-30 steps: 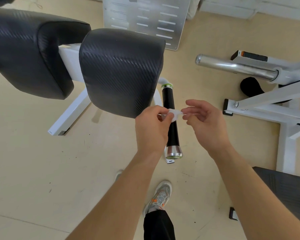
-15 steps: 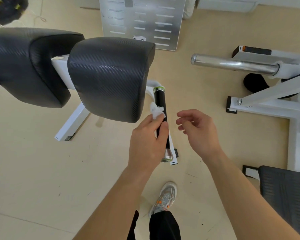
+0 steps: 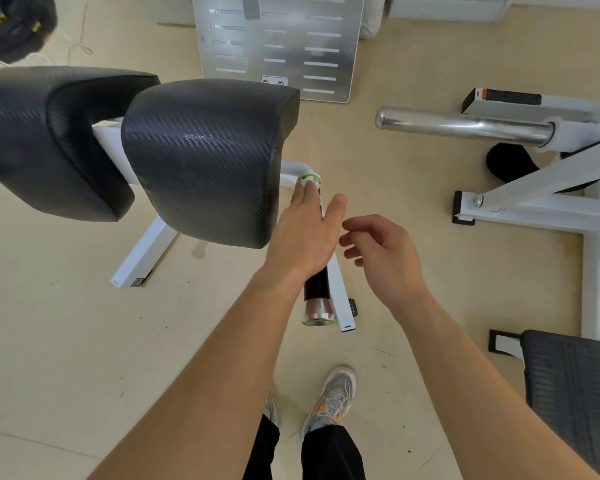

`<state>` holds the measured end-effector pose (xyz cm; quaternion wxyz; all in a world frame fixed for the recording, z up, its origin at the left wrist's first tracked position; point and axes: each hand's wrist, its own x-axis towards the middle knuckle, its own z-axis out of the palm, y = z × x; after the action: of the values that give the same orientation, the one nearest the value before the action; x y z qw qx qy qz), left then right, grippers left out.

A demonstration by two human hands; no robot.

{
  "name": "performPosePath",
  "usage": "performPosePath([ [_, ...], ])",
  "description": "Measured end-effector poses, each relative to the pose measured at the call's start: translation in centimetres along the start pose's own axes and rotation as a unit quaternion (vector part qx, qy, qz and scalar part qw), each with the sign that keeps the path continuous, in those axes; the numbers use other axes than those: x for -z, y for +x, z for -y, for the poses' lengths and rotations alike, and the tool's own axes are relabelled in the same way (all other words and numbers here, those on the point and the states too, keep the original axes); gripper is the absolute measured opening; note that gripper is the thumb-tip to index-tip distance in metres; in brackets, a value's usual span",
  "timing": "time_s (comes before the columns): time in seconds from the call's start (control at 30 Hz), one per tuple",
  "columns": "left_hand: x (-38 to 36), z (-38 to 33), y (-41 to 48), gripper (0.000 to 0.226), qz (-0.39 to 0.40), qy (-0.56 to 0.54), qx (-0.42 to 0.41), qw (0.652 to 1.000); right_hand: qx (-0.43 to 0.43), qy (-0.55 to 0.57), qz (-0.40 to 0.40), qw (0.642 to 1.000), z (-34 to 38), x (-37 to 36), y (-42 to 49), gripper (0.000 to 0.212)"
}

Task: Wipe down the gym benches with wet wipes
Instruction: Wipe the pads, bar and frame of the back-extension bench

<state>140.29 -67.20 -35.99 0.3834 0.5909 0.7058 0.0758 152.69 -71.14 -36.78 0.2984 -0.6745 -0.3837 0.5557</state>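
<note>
The bench's two black padded cushions (image 3: 201,157) sit on a white frame (image 3: 146,254) at upper left. A black handle (image 3: 316,284) with a green ring and a silver end cap juts out below the near cushion. My left hand (image 3: 305,233) lies along this handle. Its fingers press a small white wet wipe (image 3: 310,182) against the handle's top by the green ring, and the thumb is spread to the right. My right hand (image 3: 378,258) hovers just right of the handle, fingers loosely curled, holding nothing.
A chrome bar (image 3: 465,128) on another white machine frame (image 3: 541,188) stands at the right. A second dark pad (image 3: 575,393) is at lower right. A perforated metal plate (image 3: 278,43) leans at the back. My shoes (image 3: 333,396) are on the beige floor below.
My left hand has slid the wipe up the handle to the green ring, and its thumb has let go of the wipe. The right hand released the wipe a second ago and stays beside the handle.
</note>
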Motion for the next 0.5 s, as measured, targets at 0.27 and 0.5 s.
performPosePath([
  [0.27,0.4,3.3,-4.9,0.024,-0.125,-0.028,-0.097,0.987,-0.003,-0.005,0.019,1.000,-0.3,0.1,-0.5,0.036],
  [0.5,0.8,2.1,-6.5,0.020,-0.176,-0.168,-0.064,0.968,0.094,0.044,0.060,0.993,0.7,-0.9,-2.2,0.021],
])
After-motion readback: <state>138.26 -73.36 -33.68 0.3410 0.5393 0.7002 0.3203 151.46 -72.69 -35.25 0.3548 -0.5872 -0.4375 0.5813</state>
